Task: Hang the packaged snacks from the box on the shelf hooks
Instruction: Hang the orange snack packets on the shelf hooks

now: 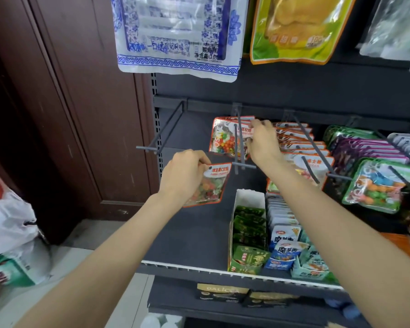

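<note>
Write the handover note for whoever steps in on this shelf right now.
Left hand: holds one candy packet by its top, off any hook.
Right hand: grip on the packets on the middle hook, at the front one.
Done: several packets hang there; the hooks further right are full.
Left: hang the held packet. The far left hook is bare. The supply box is not in view.
</note>
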`<state>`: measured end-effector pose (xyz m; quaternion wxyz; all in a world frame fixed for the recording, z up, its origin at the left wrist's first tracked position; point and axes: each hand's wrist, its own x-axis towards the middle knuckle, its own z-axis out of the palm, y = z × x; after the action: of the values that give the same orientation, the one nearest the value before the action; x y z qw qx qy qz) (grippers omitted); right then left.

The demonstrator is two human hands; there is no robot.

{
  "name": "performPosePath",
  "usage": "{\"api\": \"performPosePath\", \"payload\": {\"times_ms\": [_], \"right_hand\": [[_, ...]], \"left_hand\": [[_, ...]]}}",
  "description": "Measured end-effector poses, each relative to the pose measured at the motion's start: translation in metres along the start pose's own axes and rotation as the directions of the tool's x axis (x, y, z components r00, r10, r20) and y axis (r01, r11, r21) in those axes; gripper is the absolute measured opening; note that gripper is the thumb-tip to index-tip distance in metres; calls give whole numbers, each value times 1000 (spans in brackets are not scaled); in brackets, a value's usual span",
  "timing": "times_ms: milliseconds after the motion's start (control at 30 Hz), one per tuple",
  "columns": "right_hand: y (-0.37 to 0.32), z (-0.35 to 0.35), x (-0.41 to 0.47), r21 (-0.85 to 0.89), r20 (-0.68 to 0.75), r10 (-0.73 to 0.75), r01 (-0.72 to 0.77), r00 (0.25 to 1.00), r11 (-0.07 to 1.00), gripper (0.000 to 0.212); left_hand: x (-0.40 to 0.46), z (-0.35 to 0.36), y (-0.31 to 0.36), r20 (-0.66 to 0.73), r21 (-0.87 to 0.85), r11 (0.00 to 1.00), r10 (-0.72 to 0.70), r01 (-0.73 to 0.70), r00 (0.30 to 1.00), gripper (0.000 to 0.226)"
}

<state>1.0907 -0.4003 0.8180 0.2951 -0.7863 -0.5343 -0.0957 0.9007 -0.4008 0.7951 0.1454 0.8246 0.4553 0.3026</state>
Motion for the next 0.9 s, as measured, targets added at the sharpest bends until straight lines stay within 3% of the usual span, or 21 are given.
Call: {"api": "performPosePath", "payload": {"times_ms": [167, 367, 500, 667, 900], "right_hand": [[-1, -27, -63, 156, -43, -126, 131, 991, 979, 25], [13, -43, -105, 412, 246, -75, -34, 966, 911, 21], [16, -48, -116, 546, 165, -111, 3, 980, 838, 10], [10, -47, -114, 533, 76, -83, 30, 994, 845, 9], [-2, -40, -110, 463, 65, -59, 22, 996, 886, 15]], "left_hand": [[-13, -2, 2, 151, -162, 979, 146, -121, 978, 9], [-27, 5, 18, 111, -406, 907, 170, -112, 979, 5], [-31, 7, 25, 26, -503, 862, 98, -72, 995, 5], [-31, 4, 25, -43, -510, 855, 84, -94, 996, 17], [-26, 2, 24, -82, -450, 890, 36, -69, 996, 13]]}}
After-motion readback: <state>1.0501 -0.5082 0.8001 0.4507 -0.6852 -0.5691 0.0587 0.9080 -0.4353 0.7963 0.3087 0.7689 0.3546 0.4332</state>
